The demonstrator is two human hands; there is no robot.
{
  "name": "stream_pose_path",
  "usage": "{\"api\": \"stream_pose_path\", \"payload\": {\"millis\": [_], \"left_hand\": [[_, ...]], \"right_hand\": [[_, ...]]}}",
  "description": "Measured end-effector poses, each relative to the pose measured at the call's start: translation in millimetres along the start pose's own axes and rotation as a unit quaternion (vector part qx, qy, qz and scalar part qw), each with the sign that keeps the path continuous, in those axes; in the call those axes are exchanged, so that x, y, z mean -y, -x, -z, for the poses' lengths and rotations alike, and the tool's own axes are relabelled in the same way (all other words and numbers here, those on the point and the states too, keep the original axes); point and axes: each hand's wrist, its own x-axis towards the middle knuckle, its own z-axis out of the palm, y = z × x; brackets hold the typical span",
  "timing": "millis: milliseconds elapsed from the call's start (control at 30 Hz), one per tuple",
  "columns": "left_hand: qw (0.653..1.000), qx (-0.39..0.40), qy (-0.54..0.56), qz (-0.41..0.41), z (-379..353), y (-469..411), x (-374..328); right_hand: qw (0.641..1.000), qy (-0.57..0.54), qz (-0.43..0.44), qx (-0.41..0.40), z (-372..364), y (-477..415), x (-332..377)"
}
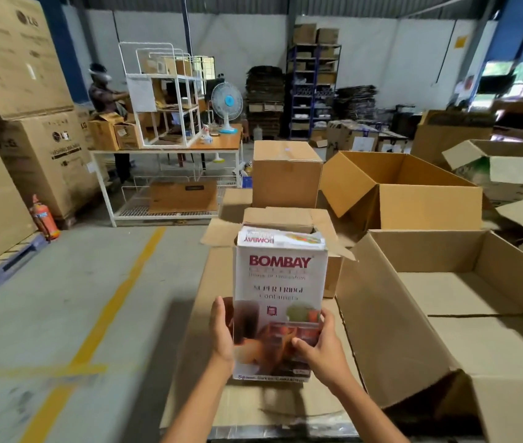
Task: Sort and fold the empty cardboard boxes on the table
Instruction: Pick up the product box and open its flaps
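Note:
A white printed carton (pixel 281 282) marked BOMBAY stands upright in front of me, above a flat sheet of cardboard (pixel 196 362) on the table. My left hand (pixel 222 330) grips its lower left edge, fingers wrapped round the side. My right hand (pixel 321 343) holds the lower right corner, thumb on the front face. The carton's top flaps look closed. Behind it sits a small brown box (pixel 285 219) with open flaps.
A big open brown box (pixel 445 314) lies to the right, another open one (pixel 407 190) behind it, and a closed brown box (pixel 285 177) further back. On the left are bare floor with a yellow line (pixel 116 298), stacked LG cartons (pixel 30 123) and a red extinguisher (pixel 44 219). A person (pixel 103 94) works at a far table.

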Motion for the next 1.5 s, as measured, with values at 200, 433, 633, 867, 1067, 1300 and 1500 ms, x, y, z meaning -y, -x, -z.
{"api": "stream_pose_path", "payload": {"millis": [200,433,633,867,1067,1300,1500], "left_hand": [[1.0,0.019,-0.014,-0.02,-14,5,-25],[0.982,-0.007,0.012,-0.187,-23,7,-108],[0.859,-0.021,-0.31,-0.406,-51,5,-186],[0.808,0.188,-0.52,-0.205,-84,-42,-170],[0.913,0.195,-0.331,-0.139,-72,-36,-168],[0.888,0.192,-0.392,-0.147,-69,-53,-164],[0.875,0.212,-0.409,-0.148,-66,-52,-158]], "right_hand": [[0.998,0.062,-0.003,-0.012,1,-3,3],[0.958,-0.104,0.018,-0.265,50,-2,87],[0.94,0.05,0.225,-0.252,77,-16,180],[0.908,0.372,0.158,0.116,42,-54,200],[0.903,0.381,0.197,0.021,42,-56,205],[0.884,0.381,0.273,0.012,49,-9,217],[0.876,0.405,0.246,0.09,45,11,191]]}}
